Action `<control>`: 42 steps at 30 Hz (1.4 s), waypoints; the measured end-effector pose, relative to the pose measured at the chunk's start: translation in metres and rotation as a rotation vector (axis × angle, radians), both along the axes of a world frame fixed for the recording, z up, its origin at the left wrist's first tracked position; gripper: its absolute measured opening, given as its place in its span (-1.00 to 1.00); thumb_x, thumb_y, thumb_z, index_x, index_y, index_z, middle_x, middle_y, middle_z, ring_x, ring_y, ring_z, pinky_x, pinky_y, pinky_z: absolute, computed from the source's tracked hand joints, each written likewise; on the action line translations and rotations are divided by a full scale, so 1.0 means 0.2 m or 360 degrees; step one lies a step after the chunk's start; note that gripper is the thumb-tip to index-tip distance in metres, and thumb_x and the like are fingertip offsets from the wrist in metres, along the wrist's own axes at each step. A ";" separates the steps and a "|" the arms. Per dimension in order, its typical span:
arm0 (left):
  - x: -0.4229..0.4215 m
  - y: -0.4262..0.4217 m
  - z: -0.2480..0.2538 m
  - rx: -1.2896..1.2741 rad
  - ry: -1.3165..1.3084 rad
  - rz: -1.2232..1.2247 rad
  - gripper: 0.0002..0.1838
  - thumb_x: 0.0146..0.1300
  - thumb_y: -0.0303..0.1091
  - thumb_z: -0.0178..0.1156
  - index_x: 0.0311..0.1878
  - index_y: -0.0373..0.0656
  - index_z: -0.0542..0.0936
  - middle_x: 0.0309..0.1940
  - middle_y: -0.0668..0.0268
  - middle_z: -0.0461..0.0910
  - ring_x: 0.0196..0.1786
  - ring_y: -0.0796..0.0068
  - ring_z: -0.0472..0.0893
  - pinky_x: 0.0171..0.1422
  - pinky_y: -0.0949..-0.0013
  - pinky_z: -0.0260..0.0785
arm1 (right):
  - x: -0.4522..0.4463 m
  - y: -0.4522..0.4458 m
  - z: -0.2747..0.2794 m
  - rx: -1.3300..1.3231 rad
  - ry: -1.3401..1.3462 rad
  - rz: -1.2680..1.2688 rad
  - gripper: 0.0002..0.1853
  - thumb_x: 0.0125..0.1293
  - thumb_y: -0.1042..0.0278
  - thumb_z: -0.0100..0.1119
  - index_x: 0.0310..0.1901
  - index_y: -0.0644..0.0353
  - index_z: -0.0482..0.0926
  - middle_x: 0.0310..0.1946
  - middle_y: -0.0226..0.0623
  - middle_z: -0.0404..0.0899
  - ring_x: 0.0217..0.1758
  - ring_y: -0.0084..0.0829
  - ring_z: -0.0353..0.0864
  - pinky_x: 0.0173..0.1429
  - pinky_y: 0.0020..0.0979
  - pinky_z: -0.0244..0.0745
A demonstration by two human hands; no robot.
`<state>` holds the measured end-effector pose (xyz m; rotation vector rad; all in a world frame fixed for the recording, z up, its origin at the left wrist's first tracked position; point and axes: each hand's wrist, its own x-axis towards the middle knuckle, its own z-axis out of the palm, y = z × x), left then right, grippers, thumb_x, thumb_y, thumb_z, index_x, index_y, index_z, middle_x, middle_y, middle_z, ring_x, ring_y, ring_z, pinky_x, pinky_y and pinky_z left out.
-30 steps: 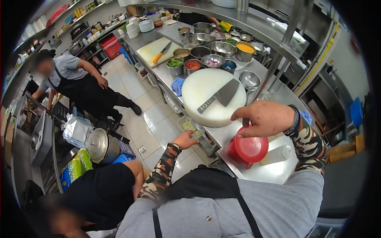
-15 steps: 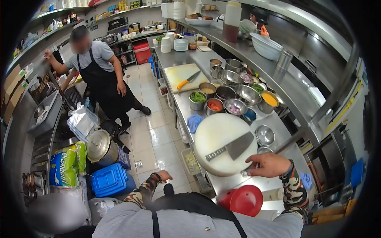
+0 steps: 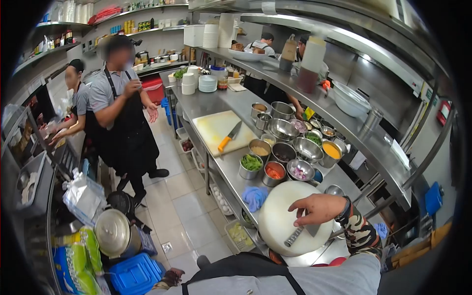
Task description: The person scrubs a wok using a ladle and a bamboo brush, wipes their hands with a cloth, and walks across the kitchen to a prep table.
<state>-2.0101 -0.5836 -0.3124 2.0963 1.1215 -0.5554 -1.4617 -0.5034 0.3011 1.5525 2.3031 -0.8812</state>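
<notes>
Over a thick round white chopping board (image 3: 275, 216) I hold my right hand (image 3: 320, 209), fingers apart and partly bent, with nothing in them. Just below it lies a cleaver (image 3: 293, 237) on the board, its dark patterned handle showing and its blade partly covered by the hand. Whether the fingertips touch the cleaver I cannot tell. My left hand (image 3: 173, 275) hangs low at the bottom edge, beside my apron and near a blue lidded bin (image 3: 136, 275); its fingers are not clear. A crumpled blue cloth (image 3: 255, 197) lies against the board's left side.
Metal bowls of chopped greens (image 3: 250, 162), red pieces (image 3: 274, 171) and orange liquid (image 3: 332, 150) crowd the counter. An orange-handled knife (image 3: 229, 136) rests on a rectangular board (image 3: 206, 123). Two co-workers stand at left, one in a black apron (image 3: 130, 132); others work behind the shelf (image 3: 275, 65).
My right hand has moved from the board's right edge to above the cleaver. My left hand is lower and farther left. The view has shifted; the aproned co-worker has turned, and another person shows behind.
</notes>
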 end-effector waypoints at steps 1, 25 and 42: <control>-0.05 0.03 0.00 -0.0171 0.0050 0.0206 -0.60 0.10 -0.34 0.31 0.05 -0.15 0.58 -0.19 0.12 0.67 -0.27 0.18 0.69 -0.23 0.23 0.60 | -0.07 0.07 0.00 0.0029 0.0020 0.0047 -0.43 0.27 -0.04 0.21 0.15 0.22 0.47 -0.18 -0.23 0.68 -0.20 -0.28 0.67 -0.07 -0.32 0.53; -0.50 0.78 -0.17 -0.0117 0.0119 0.0411 -0.60 0.19 -0.07 0.21 0.08 0.04 0.58 -0.23 0.26 0.66 -0.24 0.34 0.68 -0.17 0.19 0.52 | -0.86 1.16 -0.59 -0.0539 0.1421 0.0174 -0.62 0.28 0.21 0.26 -0.58 0.23 0.42 -0.69 -0.48 0.35 -0.59 -0.56 0.35 -0.27 -0.28 0.49; -0.44 1.48 0.54 -0.0224 -0.0414 0.2509 -0.60 0.09 0.01 0.30 -0.11 -0.06 0.64 -0.37 0.22 0.66 -0.26 0.15 0.68 -0.28 0.08 0.50 | -1.22 1.77 0.46 -0.0596 0.3194 0.2248 -0.49 0.34 0.48 0.03 -0.76 -0.02 0.11 -0.82 -0.45 0.21 -0.82 -0.54 0.26 -0.08 -0.27 0.67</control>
